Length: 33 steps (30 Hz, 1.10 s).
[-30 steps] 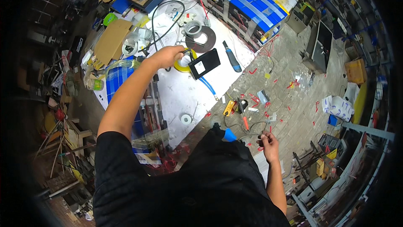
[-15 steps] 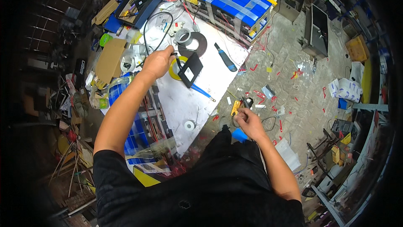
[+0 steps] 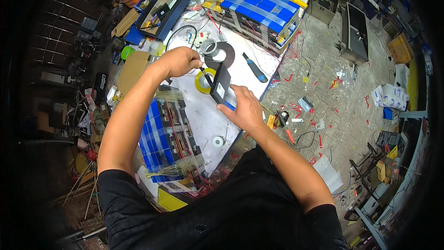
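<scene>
My left hand point(image 3: 181, 60) is closed on a thin dark rod point(image 3: 206, 77) whose tip touches a flat black box point(image 3: 220, 83). The box stands tilted on edge on the white tabletop point(image 3: 203, 120). My right hand point(image 3: 243, 107) grips the box's lower near end. Directly behind the box lies a yellow tape roll point(image 3: 200, 81), partly hidden by the rod and the box.
A black tape roll point(image 3: 224, 54), a grey tape roll point(image 3: 209, 46) and a blue-handled screwdriver point(image 3: 254, 67) lie further back. Blue-wrapped cell packs sit at the left point(image 3: 162, 129) and at the far end point(image 3: 259, 7). A small white roll point(image 3: 218, 141) lies near. The floor at the right is littered.
My right hand came up from beside the table's edge and took hold of the black box, which now stands on edge. My left hand stayed by the yellow roll.
</scene>
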Each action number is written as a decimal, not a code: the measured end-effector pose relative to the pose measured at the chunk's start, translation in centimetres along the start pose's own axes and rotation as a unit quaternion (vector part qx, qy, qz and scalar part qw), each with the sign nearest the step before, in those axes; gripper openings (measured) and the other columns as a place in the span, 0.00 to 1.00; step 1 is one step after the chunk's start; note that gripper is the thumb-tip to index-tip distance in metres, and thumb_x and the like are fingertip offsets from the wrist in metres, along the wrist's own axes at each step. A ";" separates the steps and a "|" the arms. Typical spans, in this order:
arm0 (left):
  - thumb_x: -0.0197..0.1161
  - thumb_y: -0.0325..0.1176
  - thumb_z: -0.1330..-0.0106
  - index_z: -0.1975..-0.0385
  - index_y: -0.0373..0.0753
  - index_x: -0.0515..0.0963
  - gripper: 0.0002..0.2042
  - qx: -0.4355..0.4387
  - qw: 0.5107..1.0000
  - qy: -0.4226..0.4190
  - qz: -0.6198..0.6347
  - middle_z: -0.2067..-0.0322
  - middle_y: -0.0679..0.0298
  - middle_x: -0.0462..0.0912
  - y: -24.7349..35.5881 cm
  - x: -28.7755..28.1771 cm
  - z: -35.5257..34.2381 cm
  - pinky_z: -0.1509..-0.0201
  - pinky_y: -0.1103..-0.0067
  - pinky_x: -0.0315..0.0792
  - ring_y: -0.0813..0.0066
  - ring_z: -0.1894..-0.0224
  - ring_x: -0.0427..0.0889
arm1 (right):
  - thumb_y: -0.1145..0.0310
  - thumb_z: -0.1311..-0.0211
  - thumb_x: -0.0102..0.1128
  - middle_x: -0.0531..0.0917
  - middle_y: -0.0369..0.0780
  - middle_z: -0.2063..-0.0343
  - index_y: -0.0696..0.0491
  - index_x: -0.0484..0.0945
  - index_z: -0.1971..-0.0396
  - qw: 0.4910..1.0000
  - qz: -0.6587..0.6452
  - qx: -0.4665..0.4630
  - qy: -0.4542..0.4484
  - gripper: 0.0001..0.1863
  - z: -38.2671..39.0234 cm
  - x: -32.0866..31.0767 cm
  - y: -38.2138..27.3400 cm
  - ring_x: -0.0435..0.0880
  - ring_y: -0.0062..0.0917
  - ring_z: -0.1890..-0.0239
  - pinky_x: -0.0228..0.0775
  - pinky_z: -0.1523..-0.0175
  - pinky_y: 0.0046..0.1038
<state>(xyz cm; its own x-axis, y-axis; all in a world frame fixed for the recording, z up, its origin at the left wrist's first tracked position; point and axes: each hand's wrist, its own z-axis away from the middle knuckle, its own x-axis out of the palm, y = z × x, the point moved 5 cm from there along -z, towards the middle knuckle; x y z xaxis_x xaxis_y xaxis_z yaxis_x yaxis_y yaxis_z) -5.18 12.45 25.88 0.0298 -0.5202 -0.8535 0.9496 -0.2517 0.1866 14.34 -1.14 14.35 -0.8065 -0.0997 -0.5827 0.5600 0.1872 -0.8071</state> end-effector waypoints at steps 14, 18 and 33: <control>0.67 0.35 0.26 0.54 0.38 0.85 0.09 0.093 0.964 -0.116 0.222 0.66 0.73 0.85 -0.1 -0.1 3.0 0.55 0.78 0.75 0.84 0.62 0.77 | 0.60 0.47 0.75 0.76 0.48 0.38 0.52 0.89 0.58 0.993 0.014 -0.113 0.043 0.18 -3.5 2.0 -1.8 0.70 0.42 0.31 0.58 0.28 0.46; 0.73 0.32 0.33 0.56 0.37 0.86 0.10 0.159 0.968 -0.043 0.187 0.65 0.65 0.87 -1.8 0.5 3.8 0.52 0.74 0.76 0.75 0.61 0.83 | 0.61 0.46 0.74 0.80 0.44 0.42 0.53 0.89 0.60 0.990 0.043 -0.127 0.038 0.15 -3.3 2.3 -2.5 0.71 0.39 0.30 0.47 0.24 0.56; 0.72 0.37 0.35 0.59 0.44 0.85 0.08 0.176 0.978 0.103 0.035 0.60 0.65 0.87 -5.1 4.6 4.1 0.40 0.66 0.70 0.60 0.52 0.81 | 0.63 0.47 0.66 0.87 0.42 0.73 0.54 0.84 0.73 0.970 0.229 -0.081 -0.025 0.10 -3.8 2.9 -3.7 0.86 0.34 0.61 0.45 0.22 0.55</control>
<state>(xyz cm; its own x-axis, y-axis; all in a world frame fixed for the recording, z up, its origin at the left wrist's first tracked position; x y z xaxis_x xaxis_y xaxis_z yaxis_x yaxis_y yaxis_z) -11.16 7.99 23.02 0.1874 -0.3807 -0.9055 0.7774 -0.5060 0.3736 9.19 1.62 15.98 -0.4676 -0.0159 -0.8838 0.8170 0.3738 -0.4390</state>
